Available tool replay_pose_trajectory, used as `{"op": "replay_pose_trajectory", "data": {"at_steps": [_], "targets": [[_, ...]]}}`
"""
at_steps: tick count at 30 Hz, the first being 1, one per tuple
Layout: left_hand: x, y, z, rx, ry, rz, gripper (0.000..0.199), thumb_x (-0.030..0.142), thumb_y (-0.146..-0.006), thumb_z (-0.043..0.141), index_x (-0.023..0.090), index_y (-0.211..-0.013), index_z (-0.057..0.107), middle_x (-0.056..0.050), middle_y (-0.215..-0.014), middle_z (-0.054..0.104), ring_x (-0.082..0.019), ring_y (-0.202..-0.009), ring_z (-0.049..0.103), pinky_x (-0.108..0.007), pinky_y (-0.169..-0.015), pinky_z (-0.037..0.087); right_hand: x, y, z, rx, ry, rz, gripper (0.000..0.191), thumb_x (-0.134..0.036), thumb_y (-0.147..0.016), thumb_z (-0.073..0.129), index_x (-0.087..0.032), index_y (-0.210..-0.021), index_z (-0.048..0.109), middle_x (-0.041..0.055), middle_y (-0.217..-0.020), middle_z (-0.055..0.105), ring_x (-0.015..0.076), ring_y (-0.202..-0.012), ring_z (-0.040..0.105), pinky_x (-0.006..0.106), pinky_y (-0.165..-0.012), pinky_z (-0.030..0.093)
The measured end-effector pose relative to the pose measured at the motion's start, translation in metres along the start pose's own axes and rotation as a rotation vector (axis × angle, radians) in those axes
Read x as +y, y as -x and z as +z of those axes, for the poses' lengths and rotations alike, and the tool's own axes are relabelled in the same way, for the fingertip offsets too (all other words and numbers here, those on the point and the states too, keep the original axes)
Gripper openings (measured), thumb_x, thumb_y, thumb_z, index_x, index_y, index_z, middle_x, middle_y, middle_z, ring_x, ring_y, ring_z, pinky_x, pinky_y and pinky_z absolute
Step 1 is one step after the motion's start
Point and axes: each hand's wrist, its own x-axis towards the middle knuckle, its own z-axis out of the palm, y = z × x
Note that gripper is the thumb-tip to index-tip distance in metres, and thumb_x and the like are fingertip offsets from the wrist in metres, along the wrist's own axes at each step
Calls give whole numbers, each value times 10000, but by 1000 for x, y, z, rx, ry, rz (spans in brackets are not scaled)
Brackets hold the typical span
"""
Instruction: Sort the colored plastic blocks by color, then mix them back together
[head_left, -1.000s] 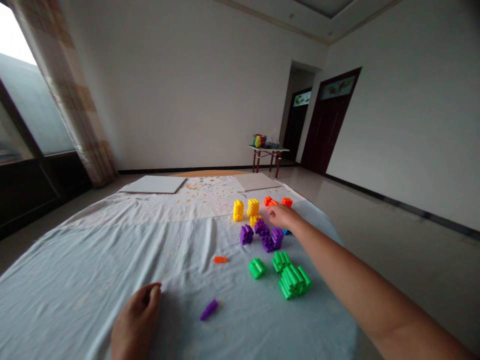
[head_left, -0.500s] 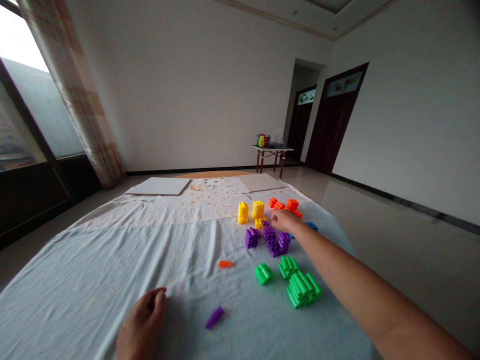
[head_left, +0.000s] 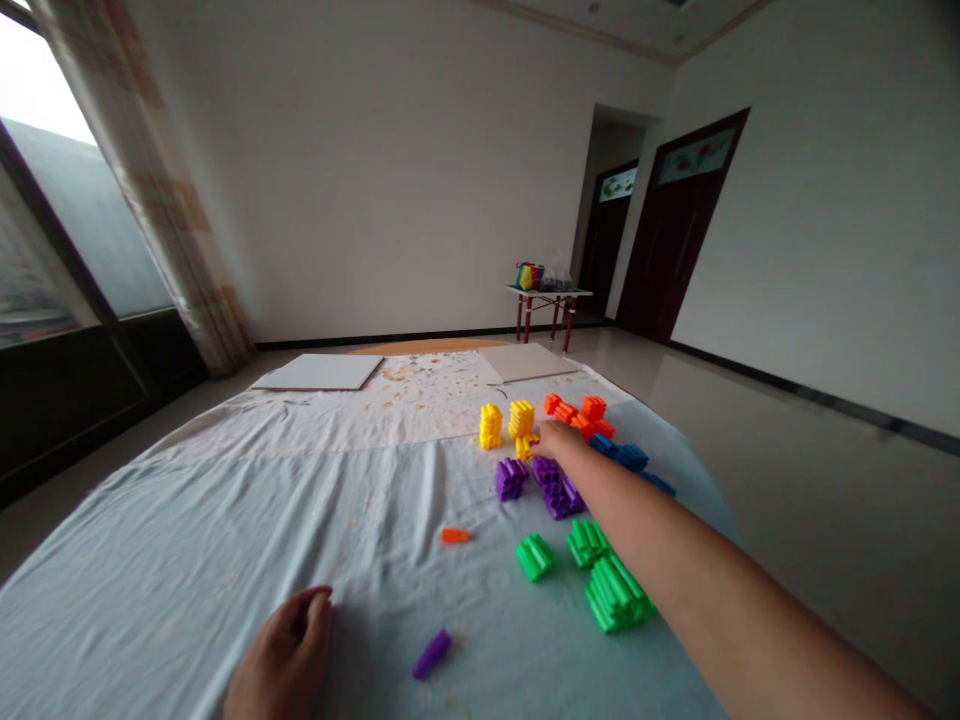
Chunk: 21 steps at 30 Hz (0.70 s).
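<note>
The green plastic tube blocks (head_left: 616, 596) look smooth and moulded, with a soft sheen along their ribs, as do the yellow plastic tube blocks (head_left: 491, 426) and purple plastic tube blocks (head_left: 559, 497). The pale blue cotton sheet (head_left: 165, 580) is matt and creased, with rough speckled staining farther along. The flat white boards (head_left: 319, 372) seem to be matt card, though that is hard to tell from here. The beige tile floor (head_left: 795, 420) is glossy, and the dark red wooden door (head_left: 670, 235) looks smooth and painted.
</note>
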Motion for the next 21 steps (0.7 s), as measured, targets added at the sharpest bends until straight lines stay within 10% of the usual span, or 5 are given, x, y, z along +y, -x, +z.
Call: {"op": "replay_pose_trajectory", "data": {"at_steps": [6, 21], "targets": [[3, 1, -1, -29, -20, -44, 471, 576, -700, 389, 272, -968, 629, -29, -866, 682, -241, -852, 609, -315, -719, 429, 0, 8, -17, -68, 85, 100, 308, -398, -729, 640, -165, -925, 688, 132, -935, 698, 249, -868, 647, 286, -669, 448], [6, 3, -4, -33, -6, -5, 473, 573, -688, 385, 258, -944, 627, -35, -857, 675, -241, -830, 607, -313, -714, 426, -17, 105, -24, -18, 114, -316, 145, -343, -731, 618, -210, -781, 649, 52, -846, 695, 221, -883, 611, 283, -751, 382]]}}
